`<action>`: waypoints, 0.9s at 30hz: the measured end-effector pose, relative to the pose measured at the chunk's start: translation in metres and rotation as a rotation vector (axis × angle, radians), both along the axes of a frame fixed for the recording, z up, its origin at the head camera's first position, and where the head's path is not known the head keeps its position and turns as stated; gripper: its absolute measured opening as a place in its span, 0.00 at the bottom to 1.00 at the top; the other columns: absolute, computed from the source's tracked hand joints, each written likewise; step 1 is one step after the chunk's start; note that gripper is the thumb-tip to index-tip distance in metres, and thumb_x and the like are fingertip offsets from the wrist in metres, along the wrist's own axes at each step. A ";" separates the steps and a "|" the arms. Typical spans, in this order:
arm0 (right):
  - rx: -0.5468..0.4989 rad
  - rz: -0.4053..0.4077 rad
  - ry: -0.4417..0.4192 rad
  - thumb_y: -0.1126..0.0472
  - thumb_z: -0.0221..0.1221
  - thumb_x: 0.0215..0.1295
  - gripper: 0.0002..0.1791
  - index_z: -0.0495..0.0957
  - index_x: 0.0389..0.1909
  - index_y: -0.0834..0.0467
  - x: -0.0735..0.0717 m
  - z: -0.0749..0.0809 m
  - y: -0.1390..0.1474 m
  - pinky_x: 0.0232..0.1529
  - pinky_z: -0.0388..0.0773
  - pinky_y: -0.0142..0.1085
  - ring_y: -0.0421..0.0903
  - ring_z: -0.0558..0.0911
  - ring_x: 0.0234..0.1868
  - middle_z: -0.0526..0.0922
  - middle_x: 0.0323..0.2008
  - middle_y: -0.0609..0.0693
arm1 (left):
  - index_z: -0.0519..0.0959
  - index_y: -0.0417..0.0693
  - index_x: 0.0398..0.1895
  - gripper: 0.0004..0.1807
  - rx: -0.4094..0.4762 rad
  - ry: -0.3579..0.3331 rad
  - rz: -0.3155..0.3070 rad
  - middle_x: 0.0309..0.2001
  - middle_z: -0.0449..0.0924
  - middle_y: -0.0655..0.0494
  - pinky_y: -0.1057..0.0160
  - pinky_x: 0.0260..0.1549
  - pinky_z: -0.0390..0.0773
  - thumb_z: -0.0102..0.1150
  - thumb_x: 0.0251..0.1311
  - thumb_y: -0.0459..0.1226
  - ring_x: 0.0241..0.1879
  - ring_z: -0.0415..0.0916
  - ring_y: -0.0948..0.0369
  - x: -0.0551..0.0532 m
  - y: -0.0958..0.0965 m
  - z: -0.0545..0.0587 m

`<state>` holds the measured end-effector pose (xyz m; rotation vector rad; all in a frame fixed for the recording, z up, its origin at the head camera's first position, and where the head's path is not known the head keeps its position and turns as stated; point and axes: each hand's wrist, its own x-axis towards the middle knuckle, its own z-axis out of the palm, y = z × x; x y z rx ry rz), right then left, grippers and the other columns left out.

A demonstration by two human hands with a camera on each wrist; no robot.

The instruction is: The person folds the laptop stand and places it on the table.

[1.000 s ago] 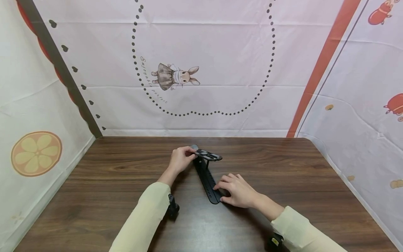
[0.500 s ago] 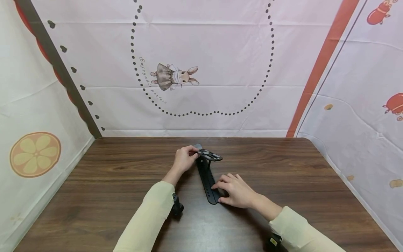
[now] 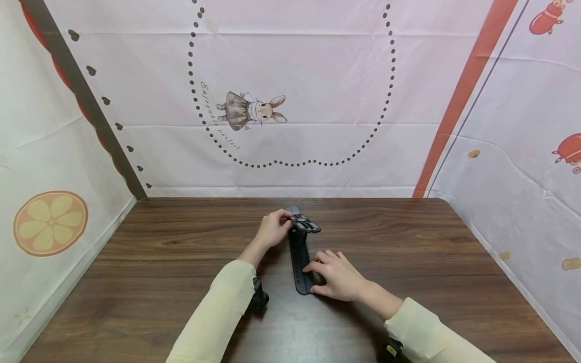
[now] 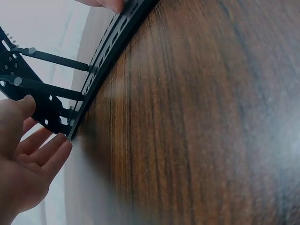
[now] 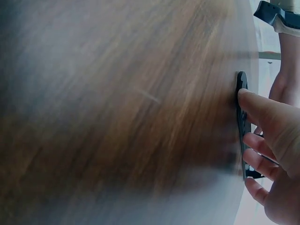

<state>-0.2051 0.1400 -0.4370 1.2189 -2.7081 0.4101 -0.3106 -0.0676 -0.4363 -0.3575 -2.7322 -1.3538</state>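
A black folding stand (image 3: 299, 262) lies on the table, its long slotted base running away from me. Above the base's far part a slotted plate (image 3: 306, 223) is raised on thin struts (image 4: 54, 58), tilted. My left hand (image 3: 274, 228) pinches the plate's far left end; in the left wrist view its thumb lies on the plate, with the other fingers beyond and beneath. My right hand (image 3: 338, 276) grips the base's near end, thumb at its right edge and index finger on top. In the right wrist view the right hand (image 5: 276, 145) covers much of the base.
The wooden table (image 3: 159, 282) meets a printed cloth (image 3: 340, 101) at its back edge. More cloth hangs at the left and right sides. Dark wrist cameras (image 3: 259, 297) sit on both sleeves.
The stand has swung from slanting to nearly straight away from me. Its far end went right with my left hand, while its near end moved slightly left with my right hand.
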 end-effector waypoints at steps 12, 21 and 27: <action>0.005 -0.030 0.058 0.46 0.66 0.49 0.20 0.79 0.43 0.49 0.004 -0.001 -0.011 0.41 0.67 0.42 0.41 0.69 0.36 0.74 0.40 0.44 | 0.74 0.46 0.54 0.15 -0.021 -0.024 -0.052 0.55 0.75 0.46 0.54 0.51 0.74 0.48 0.66 0.36 0.56 0.72 0.53 0.002 0.005 0.000; 0.030 -0.036 0.064 0.45 0.66 0.50 0.20 0.80 0.43 0.48 0.005 0.001 -0.012 0.37 0.66 0.39 0.40 0.68 0.35 0.73 0.39 0.43 | 0.75 0.45 0.53 0.14 0.003 -0.027 -0.025 0.55 0.76 0.46 0.54 0.50 0.74 0.49 0.65 0.35 0.55 0.73 0.53 0.001 0.005 0.000; 0.033 -0.033 0.057 0.46 0.65 0.51 0.19 0.80 0.44 0.48 0.006 0.001 -0.012 0.39 0.67 0.40 0.41 0.68 0.36 0.73 0.40 0.44 | 0.74 0.44 0.53 0.15 -0.005 -0.045 -0.028 0.55 0.76 0.46 0.54 0.51 0.74 0.48 0.66 0.35 0.55 0.73 0.53 0.002 0.004 0.003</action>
